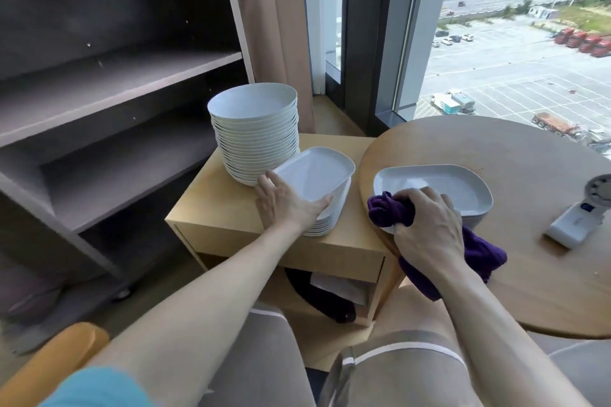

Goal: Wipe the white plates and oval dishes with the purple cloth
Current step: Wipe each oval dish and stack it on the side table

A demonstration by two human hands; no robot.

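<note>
**Supervisor:** Report the state of both hands.

**Operator:** I read the left hand [284,205] as closed on the near rim of the top oval dish [314,172]. The thumb is hooked over the near edge, and the fingers wrap the corner closest to the tall plate stack [256,132]. I read the right hand [426,228] as a fist bunched round the purple cloth [390,208]. One tuft sticks out toward the tall plate stack, and the loose tail hangs out under the wrist.

**Supervisor:** Location of the work items?

**Operator:** The tall plate stack stands on the small wooden bench [205,218]. The top oval dish lies askew on the oval dish stack [327,223], just beside the tall plate stack on its near right. Further right of the tall plate stack, on the round bench [496,149], lies a second oval dish [456,188] with more dishes under it. The cloth presses on that dish's near rim.

**Supervisor:** Other items?

**Operator:** A white device [568,225] lies on the round bench, well right of the tall plate stack and apart from the dishes.
</note>
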